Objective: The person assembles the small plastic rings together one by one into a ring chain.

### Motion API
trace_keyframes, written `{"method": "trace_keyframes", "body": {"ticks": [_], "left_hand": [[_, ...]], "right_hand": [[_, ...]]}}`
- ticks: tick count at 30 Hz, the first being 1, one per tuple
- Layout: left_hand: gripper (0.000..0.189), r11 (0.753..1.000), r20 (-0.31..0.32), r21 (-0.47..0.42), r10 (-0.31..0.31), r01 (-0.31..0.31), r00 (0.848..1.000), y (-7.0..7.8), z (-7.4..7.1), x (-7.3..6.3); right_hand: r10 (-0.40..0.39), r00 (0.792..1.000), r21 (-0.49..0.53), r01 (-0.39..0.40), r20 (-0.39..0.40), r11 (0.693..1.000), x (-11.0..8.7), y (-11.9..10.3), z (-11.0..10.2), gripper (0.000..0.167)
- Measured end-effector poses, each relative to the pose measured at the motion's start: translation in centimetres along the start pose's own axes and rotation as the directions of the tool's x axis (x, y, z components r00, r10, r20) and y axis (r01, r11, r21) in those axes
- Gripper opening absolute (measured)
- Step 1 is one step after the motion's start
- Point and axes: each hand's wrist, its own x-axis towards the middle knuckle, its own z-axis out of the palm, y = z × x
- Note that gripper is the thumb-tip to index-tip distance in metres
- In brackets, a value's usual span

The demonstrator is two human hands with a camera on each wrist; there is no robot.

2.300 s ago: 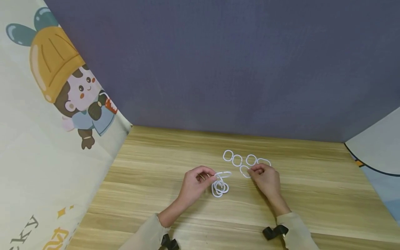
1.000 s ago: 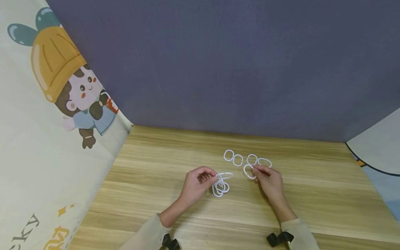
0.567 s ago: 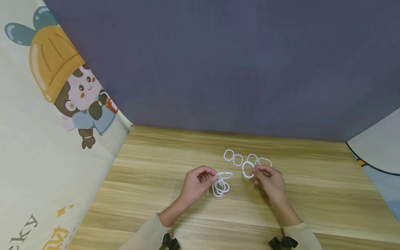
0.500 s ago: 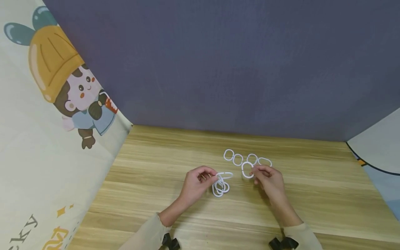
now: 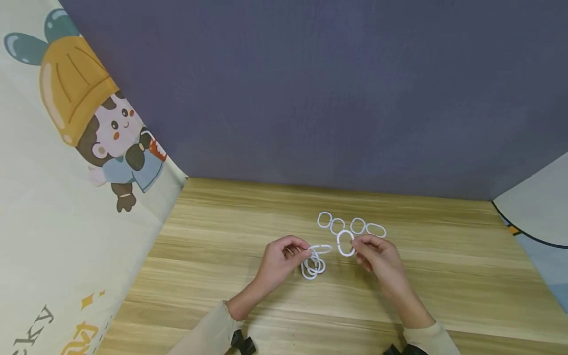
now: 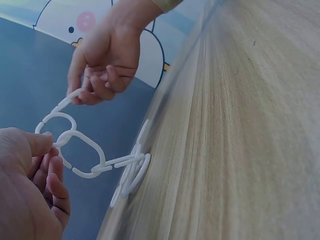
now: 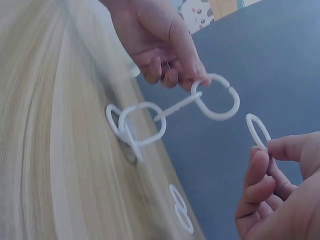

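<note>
My left hand (image 5: 284,257) pinches the top ring of a chain of linked white plastic rings (image 5: 314,266). In the right wrist view that held ring (image 7: 220,116) shows a small gap in its side, and the chain's lower rings (image 7: 145,106) hang down to the table. A single white ring (image 5: 339,249), also with a small gap, is pinched between the thumb and fingers of my right hand (image 5: 379,259). It stands upright just right of the chain, apart from it in the right wrist view.
Loose white rings lie on the wood-grain table (image 5: 222,222) behind the hands: a left pair with one ring (image 5: 325,212) outermost, and a right pair ending in an oval ring (image 5: 376,225). A dark panel (image 5: 310,98) rises at the table's back edge.
My right hand has picked a ring up off the table, turned it upright and brought it left toward the chain. My left hand holds the chain almost still.
</note>
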Motion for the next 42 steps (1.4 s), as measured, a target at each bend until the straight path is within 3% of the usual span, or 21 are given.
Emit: {"method": "trace_keyframes", "body": {"ticks": [7,17,24,34,42], "left_hand": [[0.009,1.0,0.02,0.014,0.014,-0.014,1.0,-0.3,0.0,0.1],[0.01,0.999,0.037,0.022,0.036,-0.037,0.999,-0.1,0.0,-0.2],[0.01,0.999,0.065,0.022,0.032,-0.034,0.997,0.1,0.0,-0.3],[0.008,0.995,0.074,0.027,0.09,-0.092,0.993,-0.2,0.1,-0.4],[0.008,0.996,0.07,0.051,0.068,-0.072,0.995,-0.2,0.1,-0.6]], "right_hand": [[-0.027,0.999,0.005,0.027,0.026,1.0,-1.0,-0.6,1.1,0.007],[-0.005,0.999,-0.001,0.005,0.046,1.0,-1.4,-0.8,2.3,0.005],[-0.001,1.0,-0.015,0.001,0.01,1.0,-1.8,-1.1,2.9,0.006],[0.002,1.0,-0.028,-0.002,-0.016,1.0,-2.0,-0.9,3.3,0.006],[-0.019,0.999,-0.043,0.017,-0.038,0.999,-1.9,-0.4,3.3,0.007]]}}
